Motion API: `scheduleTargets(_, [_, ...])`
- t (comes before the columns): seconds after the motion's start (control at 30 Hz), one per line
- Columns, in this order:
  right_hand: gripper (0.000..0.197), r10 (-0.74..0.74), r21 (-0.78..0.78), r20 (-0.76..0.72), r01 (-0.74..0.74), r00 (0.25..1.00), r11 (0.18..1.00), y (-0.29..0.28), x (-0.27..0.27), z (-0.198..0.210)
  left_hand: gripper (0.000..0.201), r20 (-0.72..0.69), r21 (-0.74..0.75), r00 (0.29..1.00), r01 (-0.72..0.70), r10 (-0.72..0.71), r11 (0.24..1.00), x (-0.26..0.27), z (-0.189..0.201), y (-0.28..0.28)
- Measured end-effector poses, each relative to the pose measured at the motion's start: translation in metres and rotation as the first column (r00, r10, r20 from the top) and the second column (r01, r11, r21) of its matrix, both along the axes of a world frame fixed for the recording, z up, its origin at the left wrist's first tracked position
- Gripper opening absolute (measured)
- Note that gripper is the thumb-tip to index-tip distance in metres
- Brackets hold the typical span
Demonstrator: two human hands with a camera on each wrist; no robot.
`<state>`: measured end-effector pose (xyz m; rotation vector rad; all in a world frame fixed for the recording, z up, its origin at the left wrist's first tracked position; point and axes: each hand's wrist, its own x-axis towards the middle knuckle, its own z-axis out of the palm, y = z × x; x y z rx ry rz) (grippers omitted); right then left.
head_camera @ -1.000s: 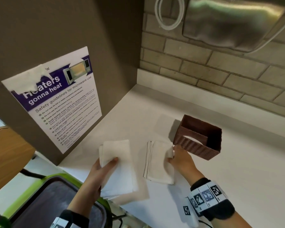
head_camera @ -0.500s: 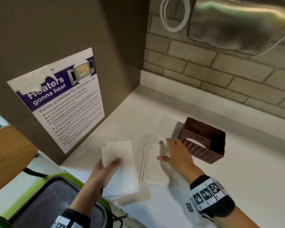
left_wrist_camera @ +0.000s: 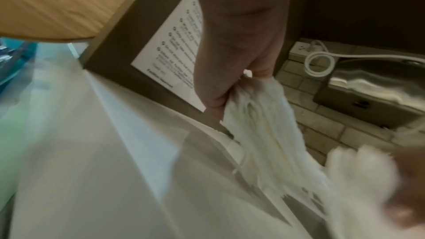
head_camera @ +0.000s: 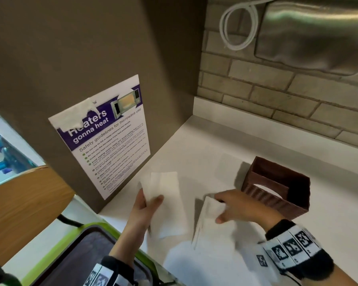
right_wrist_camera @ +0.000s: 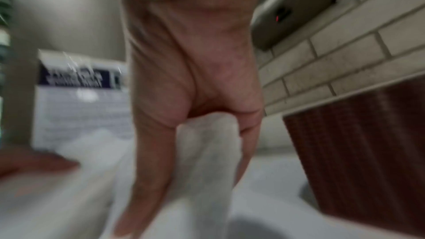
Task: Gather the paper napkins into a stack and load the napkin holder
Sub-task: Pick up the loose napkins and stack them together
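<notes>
My left hand [head_camera: 148, 204] grips a stack of white paper napkins [head_camera: 165, 203] by its near left edge, thumb on top; the left wrist view shows the layered edges of that stack [left_wrist_camera: 264, 130] hanging from the hand [left_wrist_camera: 234, 86]. My right hand [head_camera: 232, 207] holds a second white napkin stack [head_camera: 211, 226], lifted at its far end off the white counter [head_camera: 194, 145]. In the right wrist view the fingers [right_wrist_camera: 151, 152] curl round this stack [right_wrist_camera: 207, 161]. The brown ribbed napkin holder [head_camera: 277, 193] stands open-topped just right of my right hand.
A brown side panel with a microwave safety poster [head_camera: 103, 137] bounds the counter on the left. Behind is a brick wall [head_camera: 277, 96] with a steel appliance [head_camera: 318, 32] and coiled white cable [head_camera: 238, 25]. A green-rimmed bin [head_camera: 74, 261] sits below the front edge.
My right hand has closed round the right napkin stack and tipped its far end up off the counter. The left hand has raised its stack slightly.
</notes>
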<state>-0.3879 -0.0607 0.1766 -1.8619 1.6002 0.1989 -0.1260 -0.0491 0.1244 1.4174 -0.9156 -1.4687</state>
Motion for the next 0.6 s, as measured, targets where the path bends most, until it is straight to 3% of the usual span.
scheduleTargets(0.03, [0.043, 0.030, 0.038, 0.056, -0.032, 0.998, 0.999, 0.010, -0.003, 0.015, 0.043, 0.038, -0.015, 0.999, 0.037, -0.037, 0.999, -0.004, 0.001, -0.002])
scheduleTargets(0.17, [0.042, -0.013, 0.073, 0.245, -0.005, 0.969, 0.997, 0.039, -0.003, 0.081, 0.053, 0.151, -0.058, 0.942, 0.312, -0.301, 0.948, -0.040, 0.015, -0.004])
scheduleTargets(0.3, [0.009, -0.102, -0.099, 0.276, 0.134, 0.956, 0.986, 0.038, -0.012, 0.082, 0.039, 0.106, -0.109, 0.812, 0.583, -0.573, 0.805, -0.089, 0.035, 0.005])
scheduleTargets(0.33, [0.005, -0.120, -0.126, 0.257, 0.157, 0.959, 0.980, 0.038, -0.015, 0.079, 0.033, 0.089, -0.114, 0.802, 0.597, -0.590, 0.794, -0.097, 0.039, 0.007])
scheduleTargets(0.4, [0.022, -0.193, -0.160, 0.220, 0.230, 0.956, 0.960, 0.039, -0.023, 0.072, 0.026, 0.040, -0.081, 0.815, 0.580, -0.579, 0.811, -0.110, 0.043, 0.009])
scheduleTargets(0.47, [0.023, -0.259, -0.219, 0.229, 0.309, 0.938, 0.925, 0.041, -0.029, 0.067, 0.050, -0.055, 0.006, 0.819, 0.572, -0.571, 0.820, -0.117, 0.042, 0.010])
scheduleTargets(0.53, [0.029, -0.312, -0.279, 0.236, 0.371, 0.921, 0.886, 0.045, -0.033, 0.059, 0.058, -0.121, 0.026, 0.801, 0.593, -0.586, 0.805, -0.126, 0.043, 0.014])
scheduleTargets(0.6, [0.032, -0.420, -0.349, 0.281, 0.500, 0.863, 0.793, 0.050, -0.034, 0.052, 0.056, 0.000, -0.034, 0.801, 0.598, -0.598, 0.801, -0.136, 0.045, 0.020])
